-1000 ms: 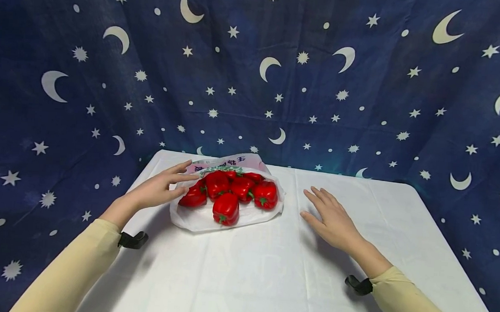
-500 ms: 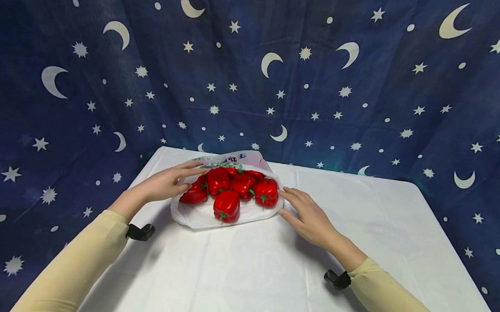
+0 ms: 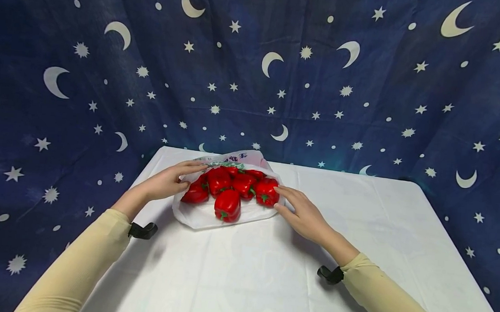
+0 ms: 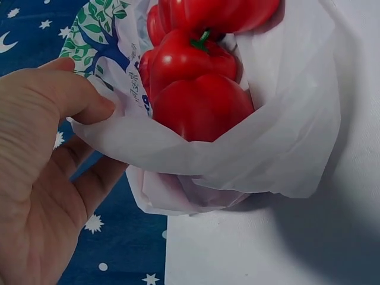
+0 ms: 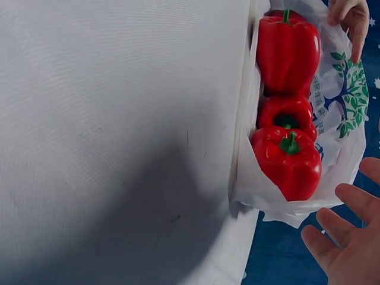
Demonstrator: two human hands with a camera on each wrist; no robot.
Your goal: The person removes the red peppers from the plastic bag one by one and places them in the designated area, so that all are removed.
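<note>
Several red bell peppers (image 3: pixel 227 205) lie in the open mouth of a white plastic bag (image 3: pixel 200 221) on the table. My left hand (image 3: pixel 168 182) is at the bag's left side. In the left wrist view its thumb (image 4: pixel 89 107) lies at the bag's rim, while the other fingers reach behind the plastic, their tips hidden. On the opposite side my right hand (image 3: pixel 304 217) has its fingers spread beside the rightmost bell pepper (image 3: pixel 267 192). The right wrist view shows these fingers (image 5: pixel 338 228) extended close to the bag's rim; whether they touch it, I cannot tell.
A white cloth covers the table (image 3: pixel 244 273). Behind it hangs a dark blue curtain (image 3: pixel 237 70) with moons and stars. Black straps (image 3: pixel 330 274) sit at both wrists.
My right hand has moved left from the bare cloth to the bag's right side. My left hand has shifted slightly right at the bag's left edge. The peppers keep their places.
</note>
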